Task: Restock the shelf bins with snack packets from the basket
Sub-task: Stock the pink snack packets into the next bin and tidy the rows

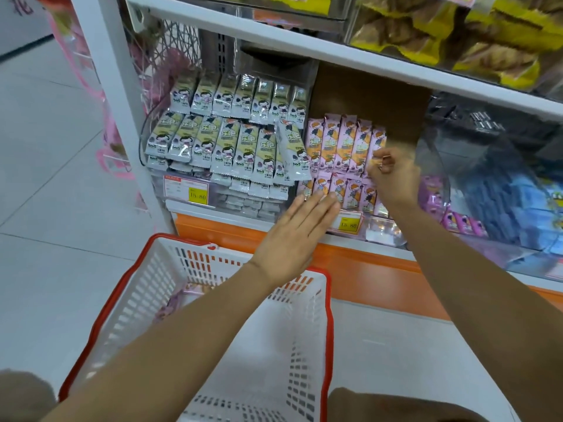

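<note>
Shop shelf bin [380,232]: pink packets [344,144] upright; left hand [292,236] flat, straight fingers [323,202] on front row; right hand [393,175] 1 o'clock, seemingly pinching back-row packet.

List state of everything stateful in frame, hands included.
left hand: open, flat, fingertips at pink packets, lower row
right hand: curled, seemingly pinching an upper-row packet; blurred
basket: nearly empty, leftover packets in far corner
green packets: bin full, one tilted at right end
pink packets: upright, two rows

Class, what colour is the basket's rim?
The basket rim is red, shown in the head view.
</note>
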The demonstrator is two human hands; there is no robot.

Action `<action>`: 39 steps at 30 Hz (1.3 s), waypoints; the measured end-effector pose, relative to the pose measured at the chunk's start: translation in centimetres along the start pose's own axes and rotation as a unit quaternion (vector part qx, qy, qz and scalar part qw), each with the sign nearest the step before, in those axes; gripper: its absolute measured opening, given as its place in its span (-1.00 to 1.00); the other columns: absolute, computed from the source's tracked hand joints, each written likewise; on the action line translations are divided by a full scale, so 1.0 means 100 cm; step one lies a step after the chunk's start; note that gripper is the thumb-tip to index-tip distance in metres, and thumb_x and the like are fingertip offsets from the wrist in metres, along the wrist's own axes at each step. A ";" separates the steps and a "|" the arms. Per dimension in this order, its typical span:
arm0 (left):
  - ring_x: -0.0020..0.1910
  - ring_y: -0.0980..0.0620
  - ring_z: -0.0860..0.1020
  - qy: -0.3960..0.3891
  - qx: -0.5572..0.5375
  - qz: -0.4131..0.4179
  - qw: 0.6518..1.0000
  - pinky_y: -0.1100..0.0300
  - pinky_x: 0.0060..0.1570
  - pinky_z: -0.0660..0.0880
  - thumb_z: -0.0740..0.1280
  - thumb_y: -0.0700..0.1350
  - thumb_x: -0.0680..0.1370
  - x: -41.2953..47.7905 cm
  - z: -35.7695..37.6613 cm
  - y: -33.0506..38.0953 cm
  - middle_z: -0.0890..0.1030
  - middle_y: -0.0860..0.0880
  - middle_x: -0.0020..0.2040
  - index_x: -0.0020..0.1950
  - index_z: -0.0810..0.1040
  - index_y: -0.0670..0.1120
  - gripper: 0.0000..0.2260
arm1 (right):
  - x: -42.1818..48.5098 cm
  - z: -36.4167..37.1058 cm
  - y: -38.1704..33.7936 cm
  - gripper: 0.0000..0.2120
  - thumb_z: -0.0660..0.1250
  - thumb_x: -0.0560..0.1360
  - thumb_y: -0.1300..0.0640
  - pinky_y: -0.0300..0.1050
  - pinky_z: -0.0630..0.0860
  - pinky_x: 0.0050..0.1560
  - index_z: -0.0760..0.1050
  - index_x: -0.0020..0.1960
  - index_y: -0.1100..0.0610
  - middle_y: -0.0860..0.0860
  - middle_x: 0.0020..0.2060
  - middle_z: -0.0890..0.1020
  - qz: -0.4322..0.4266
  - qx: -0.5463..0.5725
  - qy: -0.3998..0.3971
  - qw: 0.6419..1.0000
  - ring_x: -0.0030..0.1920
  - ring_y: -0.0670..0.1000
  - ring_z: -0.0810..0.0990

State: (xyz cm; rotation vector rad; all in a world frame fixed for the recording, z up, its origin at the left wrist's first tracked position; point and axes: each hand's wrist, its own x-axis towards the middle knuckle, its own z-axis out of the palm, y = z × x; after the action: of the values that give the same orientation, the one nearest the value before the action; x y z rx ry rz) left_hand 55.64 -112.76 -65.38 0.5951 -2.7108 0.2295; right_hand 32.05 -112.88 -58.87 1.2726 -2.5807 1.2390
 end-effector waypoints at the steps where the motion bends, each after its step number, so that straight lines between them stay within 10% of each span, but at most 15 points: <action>1: 0.59 -0.15 -0.13 -0.006 0.004 -0.002 1.000 -0.07 0.55 -0.14 0.21 -0.23 0.47 0.000 -0.002 0.000 -0.08 -0.15 0.61 0.61 -0.12 -0.18 -0.22 | -0.003 -0.003 -0.001 -0.70 0.42 0.49 0.23 -0.08 0.60 0.05 0.57 0.21 0.11 0.09 0.08 0.63 -0.010 -0.006 -0.017 1.000 -0.03 -0.01 0.61; 9: 0.58 -0.10 -0.18 -0.043 0.019 0.006 0.999 -0.04 0.54 -0.21 0.27 -0.08 0.53 -0.020 -0.023 -0.007 -0.14 -0.13 0.61 0.61 -0.12 -0.16 -0.22 | -0.055 -0.031 -0.029 -0.73 0.38 0.53 0.17 -0.07 0.51 0.21 0.58 0.23 0.05 0.01 0.18 0.58 -0.095 -0.014 -0.038 0.995 0.10 -0.05 0.56; 15: 0.36 -0.15 0.41 -0.046 -0.025 0.002 0.999 -0.04 0.41 0.29 0.37 -0.09 0.42 -0.096 -0.035 -0.027 0.47 -0.15 0.36 0.40 0.43 -0.15 -0.46 | -0.143 -0.012 -0.073 -0.92 0.34 0.56 0.17 -0.32 0.46 -0.20 0.58 0.03 0.06 0.00 -0.12 0.62 -0.159 0.097 -0.082 0.979 -0.18 -0.11 0.54; 21: 0.17 -0.25 0.54 -0.117 -0.046 -0.163 0.978 -0.13 0.18 0.47 0.47 -0.16 0.38 -0.192 -0.026 -0.070 0.58 -0.22 0.19 0.22 0.56 -0.20 -0.58 | -0.234 0.072 -0.084 -0.86 0.36 0.54 0.15 -0.17 0.52 -0.20 0.59 0.09 0.10 -0.06 -0.18 0.62 -0.147 0.113 -0.245 0.952 -0.21 -0.12 0.56; 26: 0.33 -0.32 0.46 -0.157 -0.025 -0.271 0.949 -0.19 0.30 0.38 0.45 -0.19 0.41 -0.268 -0.007 -0.107 0.49 -0.30 0.34 0.31 0.51 -0.29 -0.52 | -0.292 0.140 -0.084 -0.81 0.33 0.55 0.18 -0.09 0.57 -0.05 0.55 0.16 0.12 0.05 -0.02 0.65 -0.123 0.070 -0.377 0.915 -0.14 0.01 0.62; 32: 0.59 -0.07 -0.14 -0.233 -0.082 -0.311 0.918 0.07 0.54 -0.18 0.12 -0.06 0.66 -0.324 0.030 -0.117 -0.13 -0.13 0.60 0.59 -0.12 -0.17 -0.40 | -0.337 0.204 -0.067 -0.72 0.32 0.57 0.13 -0.02 0.55 0.07 0.48 0.27 0.06 0.00 -0.01 0.54 -0.082 0.020 -0.513 0.854 -0.06 0.04 0.59; 39: 0.56 -0.23 0.08 -0.169 -0.165 -0.270 0.934 -0.19 0.45 0.23 0.03 -0.06 0.60 -0.344 0.042 -0.118 0.12 -0.25 0.57 0.53 0.15 -0.32 -0.44 | -0.372 0.267 -0.059 -0.64 0.25 0.60 0.12 -0.05 0.48 0.16 0.37 0.38 -0.02 0.09 0.20 0.46 -0.048 -0.001 -0.604 0.796 0.07 0.06 0.55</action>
State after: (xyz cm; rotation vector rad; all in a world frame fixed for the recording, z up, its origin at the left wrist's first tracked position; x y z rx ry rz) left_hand 88.63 -111.49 -81.12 1.3296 -2.6654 -0.5005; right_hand 69.36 -107.69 -85.65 2.8230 -2.9970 0.3209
